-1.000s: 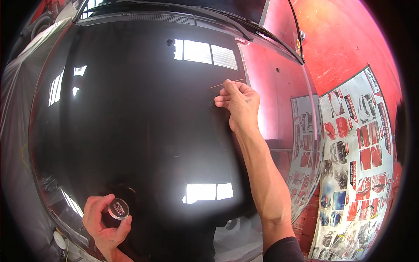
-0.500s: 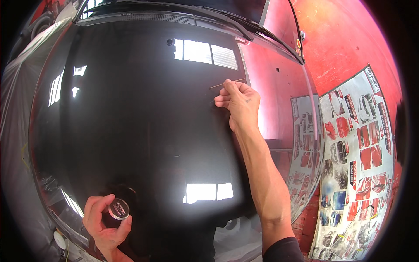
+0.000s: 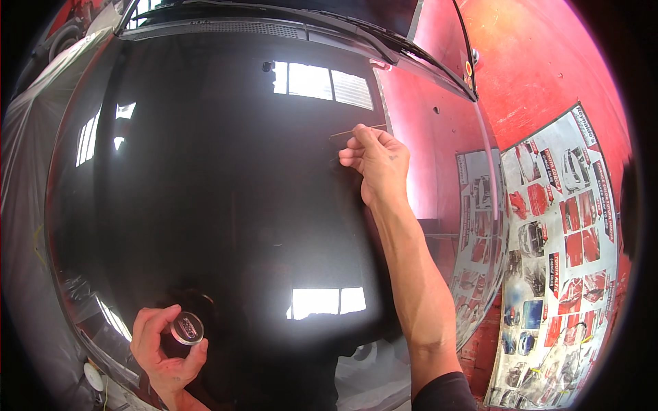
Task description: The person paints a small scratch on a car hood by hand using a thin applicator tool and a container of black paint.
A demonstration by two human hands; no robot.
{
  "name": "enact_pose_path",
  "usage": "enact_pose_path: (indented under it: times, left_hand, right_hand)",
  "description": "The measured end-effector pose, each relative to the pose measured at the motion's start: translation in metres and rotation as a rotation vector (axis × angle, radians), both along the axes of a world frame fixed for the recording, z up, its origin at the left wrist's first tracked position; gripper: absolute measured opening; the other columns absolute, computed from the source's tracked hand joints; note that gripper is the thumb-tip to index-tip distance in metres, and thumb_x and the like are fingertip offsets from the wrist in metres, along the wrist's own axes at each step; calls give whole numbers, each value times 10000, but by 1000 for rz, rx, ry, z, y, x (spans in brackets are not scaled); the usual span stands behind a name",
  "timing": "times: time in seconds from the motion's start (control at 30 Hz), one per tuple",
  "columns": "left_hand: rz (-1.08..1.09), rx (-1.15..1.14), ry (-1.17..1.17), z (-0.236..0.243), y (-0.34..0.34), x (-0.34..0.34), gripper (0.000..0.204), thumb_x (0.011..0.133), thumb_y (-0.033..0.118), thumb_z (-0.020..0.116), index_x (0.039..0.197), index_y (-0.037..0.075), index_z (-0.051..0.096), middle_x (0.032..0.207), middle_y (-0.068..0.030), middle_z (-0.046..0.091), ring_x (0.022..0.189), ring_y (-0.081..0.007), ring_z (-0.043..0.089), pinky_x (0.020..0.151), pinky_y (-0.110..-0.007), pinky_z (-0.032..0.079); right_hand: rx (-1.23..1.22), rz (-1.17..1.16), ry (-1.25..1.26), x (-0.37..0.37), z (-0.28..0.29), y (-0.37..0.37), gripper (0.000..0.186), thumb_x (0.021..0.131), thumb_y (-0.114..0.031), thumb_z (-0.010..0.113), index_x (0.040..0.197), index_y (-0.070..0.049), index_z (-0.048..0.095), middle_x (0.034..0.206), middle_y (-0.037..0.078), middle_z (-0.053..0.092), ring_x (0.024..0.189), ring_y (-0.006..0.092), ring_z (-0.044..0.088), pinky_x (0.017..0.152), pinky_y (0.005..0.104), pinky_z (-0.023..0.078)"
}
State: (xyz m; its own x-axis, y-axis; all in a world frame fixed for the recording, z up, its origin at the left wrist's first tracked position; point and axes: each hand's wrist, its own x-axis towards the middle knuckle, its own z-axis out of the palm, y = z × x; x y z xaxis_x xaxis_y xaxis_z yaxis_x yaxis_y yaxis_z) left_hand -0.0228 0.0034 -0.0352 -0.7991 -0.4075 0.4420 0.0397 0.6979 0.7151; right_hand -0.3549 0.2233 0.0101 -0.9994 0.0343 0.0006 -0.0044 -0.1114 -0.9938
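Note:
Across the middle spreads a glossy black car bonnet [image 3: 205, 164]. Over its far right part, my right hand [image 3: 379, 159] pinches a thin brown stick [image 3: 345, 133] between thumb and fingertips. The left end of the stick is at or just above the black paint; whether it touches I cannot tell. At the lower left, my left hand [image 3: 161, 353] grips a small round cup [image 3: 187, 329] between thumb and forefinger. The cup has a pale rim and looks dark inside, with bright reflections.
Wiper arms [image 3: 363, 31] and the windscreen base run along the far edge. Clear plastic sheeting [image 3: 41, 151] hangs at the left. On the right, a red wall [image 3: 548, 75] bears a large poster of car pictures [image 3: 558, 274]. Window reflections [image 3: 325, 303] shine on the bonnet.
My right hand and the stick have shifted very slightly to the right. My left hand with the cup stays in place.

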Motion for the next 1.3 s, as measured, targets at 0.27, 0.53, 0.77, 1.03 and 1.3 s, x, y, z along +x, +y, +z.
enact_pose_path:
  times: [0.27,0.53,0.77,1.03,1.3]
  left_hand:
    - [15,94,-97,4,2,6,556,651,314,820,1091,-1,691,940,-104,623,821,-217,597,728,-313,476]
    - [16,87,-86,5,3,5,544,649,312,821,1079,4,693,939,-101,632,814,-219,598,724,-315,478]
    - [18,96,-90,4,3,5,536,658,318,819,1076,6,693,933,-98,632,820,-220,598,720,-314,476]
    - [13,79,-88,4,3,5,535,655,314,816,1072,3,689,930,-99,625,819,-222,598,721,-316,479]
    - [22,83,-96,4,3,5,536,650,304,814,1073,0,690,932,-102,621,823,-227,597,730,-319,480]
  right_hand:
    - [49,-16,-17,1,3,-4,178,977,-116,657,890,39,645,753,96,631,566,177,639,535,295,553]
    - [85,-11,-6,2,3,-4,187,977,-124,664,893,42,648,750,96,629,561,177,635,532,294,551]
    - [67,-4,11,1,1,-4,193,983,-124,663,896,48,648,743,97,628,555,177,634,528,291,552]
    - [88,-12,9,2,2,-4,192,986,-121,656,919,59,654,755,100,632,561,174,637,531,289,554]
    - [52,-15,6,0,0,-3,186,982,-118,658,883,40,644,747,96,632,552,177,636,534,294,556]
